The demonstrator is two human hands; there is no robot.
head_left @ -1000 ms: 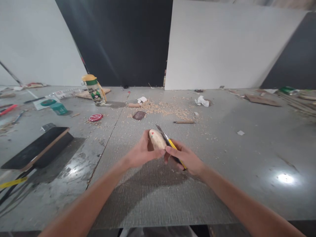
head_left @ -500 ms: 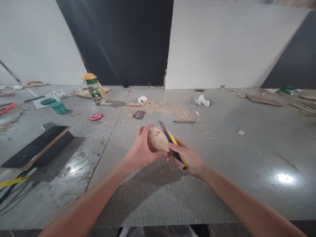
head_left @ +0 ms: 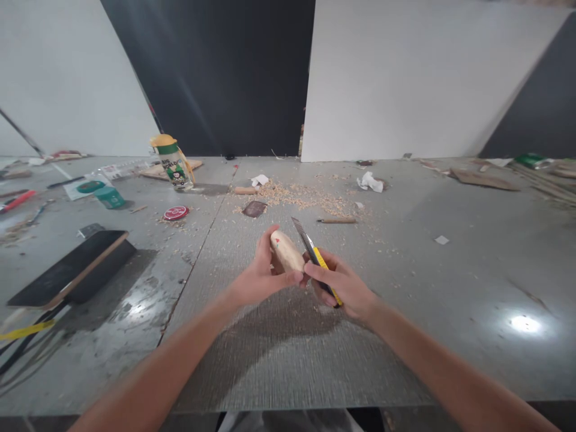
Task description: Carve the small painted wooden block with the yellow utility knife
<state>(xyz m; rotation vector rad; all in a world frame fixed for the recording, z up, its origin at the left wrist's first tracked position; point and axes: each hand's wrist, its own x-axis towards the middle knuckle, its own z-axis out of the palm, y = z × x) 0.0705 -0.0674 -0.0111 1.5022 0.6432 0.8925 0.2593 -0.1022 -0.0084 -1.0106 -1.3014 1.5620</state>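
A pale carved piece (head_left: 287, 253) with small red and green marks is held up over the grey table, near the middle of the view. My left hand (head_left: 263, 267) grips it from the left, with the thumb below and a finger at its top end. In my right hand (head_left: 339, 279) is a yellow and black utility knife (head_left: 320, 259), its blade out and pointing up and to the left, beside the piece. The right thumb lies close to the lower right end of the piece, and some of the right fingers are hidden.
Wood shavings (head_left: 306, 198), a thin carving tool (head_left: 336, 220), a brown patch (head_left: 254, 209) and crumpled tissue (head_left: 369, 182) lie beyond my hands. Leftward are a bottle (head_left: 173, 165), a red round lid (head_left: 176, 213) and a black flat object (head_left: 67, 267) with a wooden edge.
The pale piece has turned in my left hand and now shows a narrower side. The knife remains in my right hand, almost where it was.
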